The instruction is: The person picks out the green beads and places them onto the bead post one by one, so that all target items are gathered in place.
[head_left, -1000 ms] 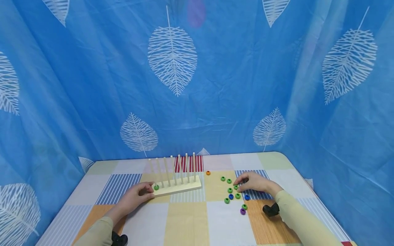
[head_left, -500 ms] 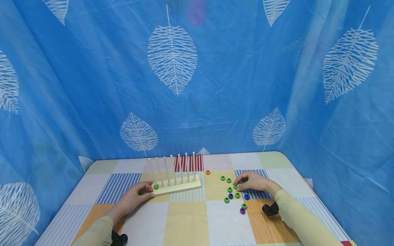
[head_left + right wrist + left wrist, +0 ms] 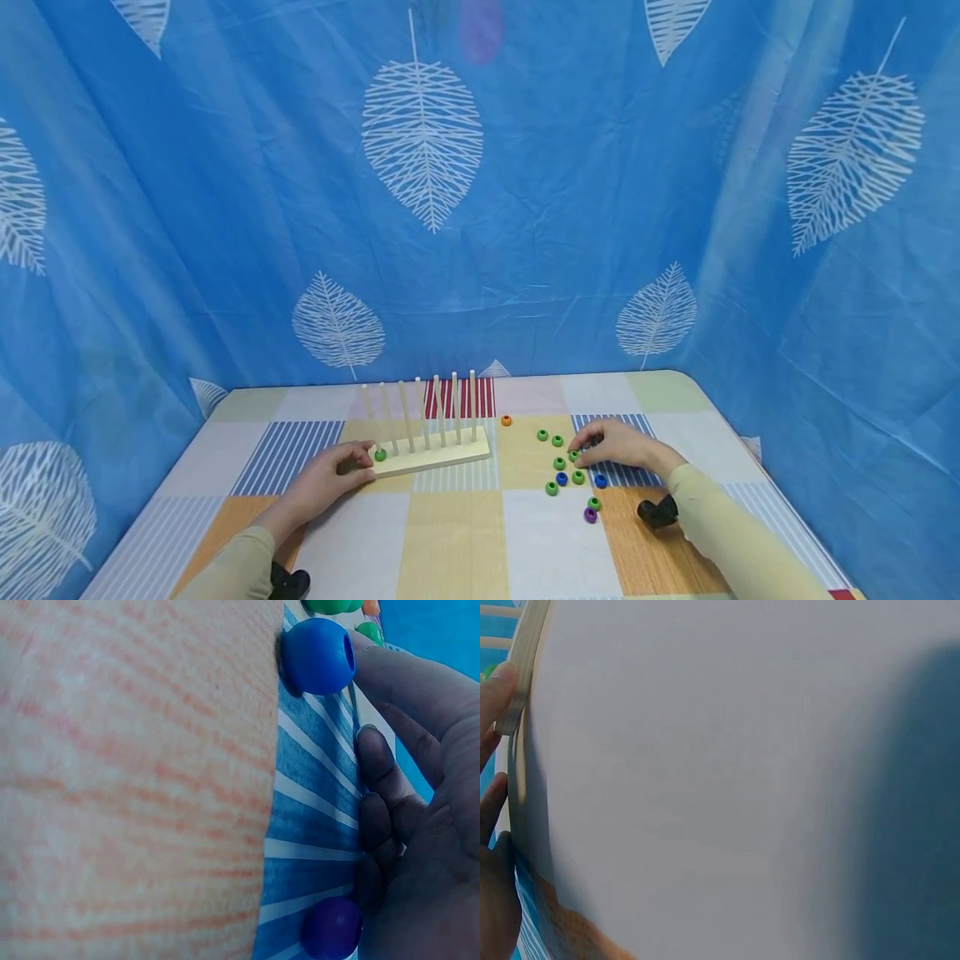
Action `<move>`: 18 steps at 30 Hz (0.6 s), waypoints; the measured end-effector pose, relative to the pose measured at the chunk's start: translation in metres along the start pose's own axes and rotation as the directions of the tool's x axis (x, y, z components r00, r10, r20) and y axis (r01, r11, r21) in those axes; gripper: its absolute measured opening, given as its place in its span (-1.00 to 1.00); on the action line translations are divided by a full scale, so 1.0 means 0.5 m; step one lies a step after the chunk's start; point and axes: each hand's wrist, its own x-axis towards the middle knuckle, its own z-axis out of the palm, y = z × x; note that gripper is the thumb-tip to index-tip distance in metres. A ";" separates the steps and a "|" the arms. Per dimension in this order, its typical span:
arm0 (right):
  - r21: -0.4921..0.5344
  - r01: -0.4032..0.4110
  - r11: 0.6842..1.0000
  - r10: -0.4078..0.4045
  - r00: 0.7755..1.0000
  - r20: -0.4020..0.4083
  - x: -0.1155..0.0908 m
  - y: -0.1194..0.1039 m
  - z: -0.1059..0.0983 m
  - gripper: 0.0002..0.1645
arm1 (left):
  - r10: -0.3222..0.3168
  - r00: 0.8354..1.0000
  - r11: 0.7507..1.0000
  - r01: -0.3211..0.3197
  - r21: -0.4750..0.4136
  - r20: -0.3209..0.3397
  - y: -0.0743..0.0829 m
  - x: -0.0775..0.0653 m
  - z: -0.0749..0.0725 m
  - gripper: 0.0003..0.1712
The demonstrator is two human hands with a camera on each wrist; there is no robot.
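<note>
In the head view my left hand (image 3: 324,482) grips the left end of a pale wooden peg board (image 3: 450,454), thumb in front and fingers behind. Seven thin upright pegs would be too many to list, so several pegs (image 3: 405,417) stand in a row. One green bead (image 3: 380,455) sits at the foot of the leftmost peg. My right hand (image 3: 617,443) pinches another green bead (image 3: 574,457) between thumb and forefinger, down at the tabletop. The right wrist view shows a blue bead (image 3: 319,656) beside that thumb and a purple bead (image 3: 332,928) under the curled fingers.
Several loose green beads (image 3: 559,463), a blue bead (image 3: 562,479) and a purple bead (image 3: 590,515) lie left of and in front of my right hand. An orange bead (image 3: 506,421) lies near the board's right end. A blue curtain (image 3: 525,250) encloses the patchwork-covered table (image 3: 453,533).
</note>
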 end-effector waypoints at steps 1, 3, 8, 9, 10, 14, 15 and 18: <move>0.000 0.001 1.000 -0.001 1.000 0.000 0.000 0.000 0.000 -0.79 | 0.000 1.000 1.000 0.000 -0.004 0.001 0.000 0.000 0.000 -0.85; 0.009 0.003 1.000 -0.003 1.000 0.003 -0.001 -0.001 0.000 -0.79 | 0.003 1.000 1.000 -0.003 -0.011 0.002 -0.001 0.001 0.000 -0.85; 0.082 0.021 0.996 -0.023 0.999 0.026 -0.004 -0.012 -0.009 -0.77 | 0.009 1.000 1.000 -0.009 -0.015 0.004 -0.004 0.006 -0.002 -0.85; 0.100 0.028 0.995 -0.031 0.999 0.027 -0.006 -0.017 -0.013 -0.77 | 0.011 1.000 1.000 -0.011 -0.011 0.006 -0.005 0.006 -0.001 -0.85; 0.116 0.037 0.993 -0.041 0.999 0.026 -0.006 -0.022 -0.018 -0.76 | 0.010 1.000 1.000 -0.010 -0.008 0.008 -0.004 0.006 -0.001 -0.85; 0.133 0.076 0.988 -0.076 0.997 -0.005 -0.003 -0.056 -0.046 -0.75 | 0.001 1.000 1.000 -0.001 -0.003 0.013 -0.002 0.007 0.000 -0.85; 0.129 0.083 0.988 -0.081 0.997 -0.016 0.000 -0.067 -0.054 -0.74 | 0.001 1.000 1.000 -0.001 0.002 0.012 -0.002 0.006 0.000 -0.85; 0.113 0.095 0.989 -0.091 0.995 -0.038 0.009 -0.106 -0.077 -0.72 | -0.007 1.000 1.000 0.007 0.002 0.009 -0.002 0.006 0.001 -0.86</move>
